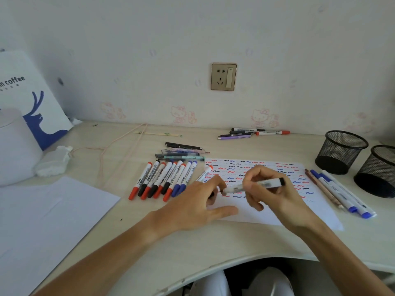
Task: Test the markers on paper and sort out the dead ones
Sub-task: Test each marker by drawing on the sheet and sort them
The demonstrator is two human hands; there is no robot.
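My right hand [269, 189] grips a white marker [256, 184] with a black end, held almost level above the test paper [267, 212]. That sheet is covered with red, blue and black squiggles. My left hand [201, 201] rests on the paper's left edge, fingertips close to the marker's front end; something dark shows under its fingers, and I cannot tell what it is. A row of red, black and blue capped markers [162, 180] lies left of the paper. One more red-tipped marker [204, 173] pokes out behind my left hand.
Several pens [181, 151] lie behind the row, another group of pens [252, 133] near the wall. Blue-capped markers and pencils [339, 191] lie right of the paper beside two black mesh cups [339, 152] [378, 171]. Blank sheets [42, 214], a tissue wad [53, 161] and a paper bag [32, 99] sit left.
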